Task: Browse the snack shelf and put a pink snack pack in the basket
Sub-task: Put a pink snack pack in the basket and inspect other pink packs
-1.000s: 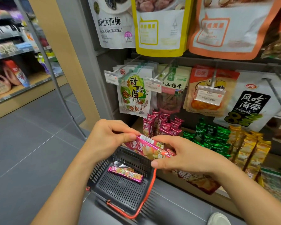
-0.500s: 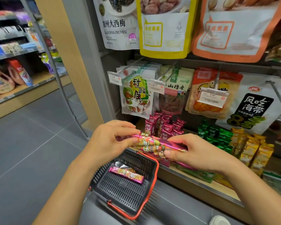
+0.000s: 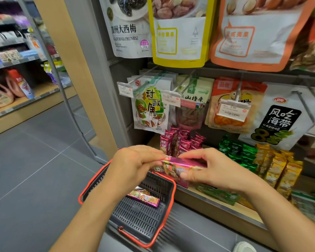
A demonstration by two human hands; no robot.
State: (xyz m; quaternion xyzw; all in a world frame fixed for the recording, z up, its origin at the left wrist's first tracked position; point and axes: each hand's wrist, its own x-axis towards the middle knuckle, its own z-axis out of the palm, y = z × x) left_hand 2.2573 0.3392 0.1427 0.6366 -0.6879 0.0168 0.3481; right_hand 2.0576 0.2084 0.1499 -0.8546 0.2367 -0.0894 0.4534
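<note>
- Left hand [image 3: 135, 162] — your fingers curl over and pinch the left end of a pink snack pack [image 3: 182, 165], which is held roughly level.
- Right hand [image 3: 216, 170] — thumb and fingers pinch the right end of the same pack, so neither hand is free.
- Position of the pack — it sits between your hands, in front of the shelf edge and above the far rim of the basket [image 3: 173, 186]; it is not yet released.
- Basket — one, dark mesh with a red rim, set low against the shelf base. A second pink pack [image 3: 144, 197] already lies on its floor.
- Progress, as a judgement — browsing and picking look done. What remains is to lower the held pack and let go inside the basket.
- Count, task items — two hands, one pack in hand, one pack in the basket, one basket.
- Count, shelf stock — a pink cluster [image 3: 180, 140] lies just behind your hands, with a green cluster [image 3: 236, 150] to its right and a gold cluster [image 3: 278, 166] beyond. That makes three colours, each too crowded to count singly.
- Count, above — the hanging bags [image 3: 151, 110] show four designs plainly. Three large pouches [image 3: 178, 33] are shown above them.
</note>
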